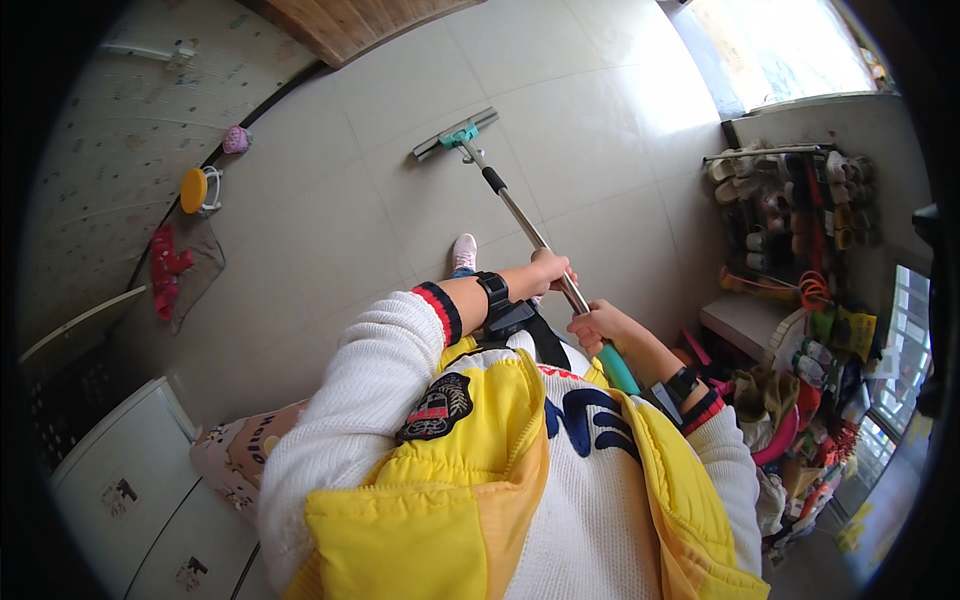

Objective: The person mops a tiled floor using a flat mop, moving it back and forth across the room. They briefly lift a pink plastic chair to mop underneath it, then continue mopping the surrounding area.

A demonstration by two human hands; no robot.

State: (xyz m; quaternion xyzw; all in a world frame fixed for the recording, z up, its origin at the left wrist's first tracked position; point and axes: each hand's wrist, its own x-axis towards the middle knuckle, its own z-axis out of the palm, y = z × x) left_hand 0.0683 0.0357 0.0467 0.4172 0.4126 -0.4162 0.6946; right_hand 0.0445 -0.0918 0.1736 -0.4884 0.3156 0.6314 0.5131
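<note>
Both my hands are wrapped around the metal pole (523,219) of a mop. My left hand (551,270) grips it farther down towards the mop head. Closer to my body, my right hand (602,325) holds the pole just past the teal handle grip (619,369). The mop head (456,135), a long grey bar with a teal bracket, rests on the pale tiled floor (300,225) ahead of me. A pink shoe (465,251) on one of my feet shows beyond my left forearm.
At left, a yellow-topped stool (194,190), a pink strawberry-shaped item (236,139) and a red cloth (166,274) sit along the wall. A loaded shoe rack (795,199) and a heap of bags (795,450) stand right. Wooden furniture (360,26) edges the top; a white cabinet (124,480) is lower left.
</note>
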